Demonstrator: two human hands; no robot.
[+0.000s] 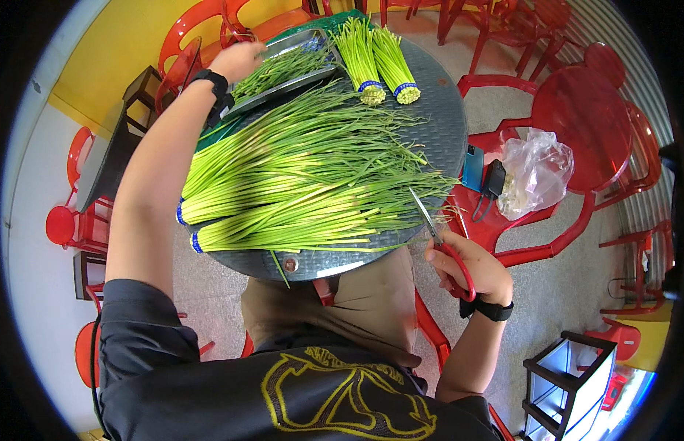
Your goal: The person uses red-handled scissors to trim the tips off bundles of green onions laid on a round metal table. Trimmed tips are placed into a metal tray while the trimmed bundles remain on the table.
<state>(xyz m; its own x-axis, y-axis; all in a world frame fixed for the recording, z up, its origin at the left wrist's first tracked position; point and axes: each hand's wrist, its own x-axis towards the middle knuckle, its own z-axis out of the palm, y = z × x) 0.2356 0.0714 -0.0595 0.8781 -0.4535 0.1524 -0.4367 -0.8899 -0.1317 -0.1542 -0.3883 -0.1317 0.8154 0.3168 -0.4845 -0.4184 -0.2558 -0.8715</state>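
My right hand (474, 267) grips red-handled scissors (462, 270). Their blades lie partly apart over the thin tips of long green chive-like stems (298, 165). These stems are spread across a dark round table (438, 82), their thick ends at the left held by blue bands (196, 242). Beyond them, my left hand (240, 59) is over the near-left side of a metal tray (265, 98). Thin green pieces (292, 66) fill much of that tray, with something blue at its far corner. Whether the left fingers hold anything is not clear.
Two trimmed, banded bundles (361, 66) lie at the table's far side. On a red chair (524, 251) to the right are a clear plastic bag (540, 171), a blue phone (472, 168) and a black device with a cable (493, 179). Red chairs surround the table.
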